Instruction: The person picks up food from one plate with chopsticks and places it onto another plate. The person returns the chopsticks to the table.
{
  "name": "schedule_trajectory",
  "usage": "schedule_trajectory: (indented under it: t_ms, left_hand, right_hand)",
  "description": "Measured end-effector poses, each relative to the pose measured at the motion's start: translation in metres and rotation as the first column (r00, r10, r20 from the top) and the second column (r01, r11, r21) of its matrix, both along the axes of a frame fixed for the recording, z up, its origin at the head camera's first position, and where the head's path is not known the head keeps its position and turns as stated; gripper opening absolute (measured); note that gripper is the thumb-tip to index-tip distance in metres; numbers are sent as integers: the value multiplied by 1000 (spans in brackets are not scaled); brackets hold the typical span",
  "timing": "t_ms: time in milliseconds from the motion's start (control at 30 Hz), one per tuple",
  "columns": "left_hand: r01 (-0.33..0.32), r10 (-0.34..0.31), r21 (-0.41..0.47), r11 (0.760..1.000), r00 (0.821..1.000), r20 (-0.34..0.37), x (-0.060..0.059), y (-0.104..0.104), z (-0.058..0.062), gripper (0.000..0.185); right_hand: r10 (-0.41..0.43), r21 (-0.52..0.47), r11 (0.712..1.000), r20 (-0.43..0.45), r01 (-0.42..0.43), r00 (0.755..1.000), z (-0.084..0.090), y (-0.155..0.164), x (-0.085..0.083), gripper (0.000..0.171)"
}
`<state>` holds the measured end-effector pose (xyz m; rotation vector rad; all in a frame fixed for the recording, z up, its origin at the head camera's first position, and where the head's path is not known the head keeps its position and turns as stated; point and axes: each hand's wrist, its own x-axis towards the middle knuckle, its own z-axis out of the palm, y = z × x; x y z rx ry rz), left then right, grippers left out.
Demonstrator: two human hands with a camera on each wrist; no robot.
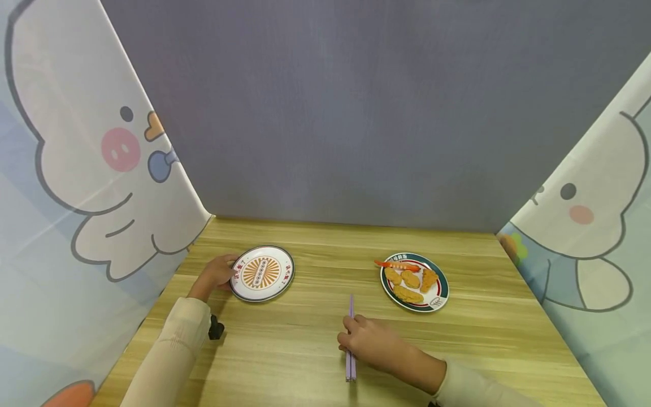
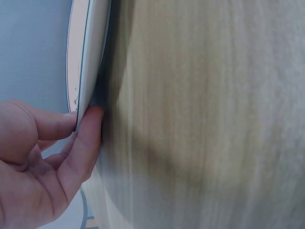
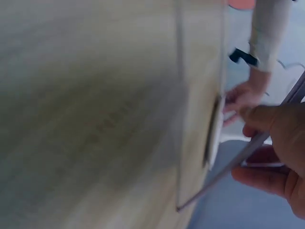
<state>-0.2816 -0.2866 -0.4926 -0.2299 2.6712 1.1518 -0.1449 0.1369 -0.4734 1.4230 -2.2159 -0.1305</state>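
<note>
At the left of the table, in the head view, my left hand [image 1: 218, 273] pinches the near-left rim of a white plate [image 1: 278, 285] with an orange sunburst print. The left wrist view has the thumb on top of the plate rim [image 2: 85, 71] and a finger beneath it. My right hand [image 1: 373, 342] grips a pair of purple chopsticks [image 1: 351, 367] near the middle front. In the right wrist view the chopsticks [image 3: 221, 174] slant down, their far tips close to the tabletop. Both sticks lie close together, with nothing between them.
Right of the chopsticks stands a green-rimmed plate [image 1: 443, 282] bearing a shrimp [image 1: 399, 265] and several fried golden pieces [image 1: 408, 294]. The wooden table [image 1: 315, 254] ends at a grey back panel [image 1: 325, 113], with cartoon-printed panels [image 1: 81, 141] on both sides.
</note>
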Motion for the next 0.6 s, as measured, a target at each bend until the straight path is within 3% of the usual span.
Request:
schedule_trajectory:
  t_ms: [333, 600]
  left_hand:
    - [0, 0, -13, 1000, 1000, -4, -1, 0, 1, 62]
    - [-5, 5, 0, 1000, 1000, 10, -2, 1, 0, 61]
  right_hand:
    - [-96, -43, 994, 65, 99, 993, -24, -4, 5, 16]
    - [-181, 2, 983, 148, 183, 972, -32, -8, 8, 8]
